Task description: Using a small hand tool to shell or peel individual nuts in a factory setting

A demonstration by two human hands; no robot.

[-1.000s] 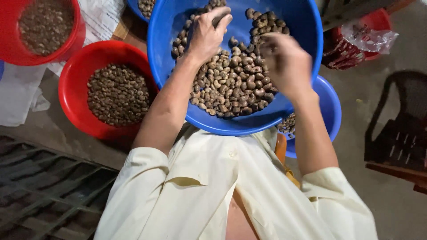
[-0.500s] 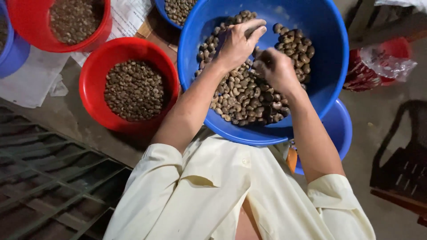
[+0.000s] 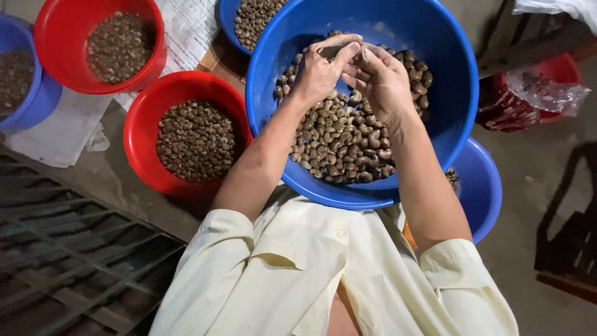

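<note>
The large blue basin (image 3: 448, 93) sits in front of me, its lower half filled with brown nuts (image 3: 336, 143). Both hands work above the heap. My left hand (image 3: 317, 71) and right hand (image 3: 382, 78) pinch one dark nut (image 3: 331, 51); fingers nearly closed. Grip firmly, inspecting both faces. It looks small, curved, dull.

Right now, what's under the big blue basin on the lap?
A second blue basin pokes out beneath the big blue basin at its lower right, with a few brown nuts showing at the overlap. The rest of its contents are covered.
</note>
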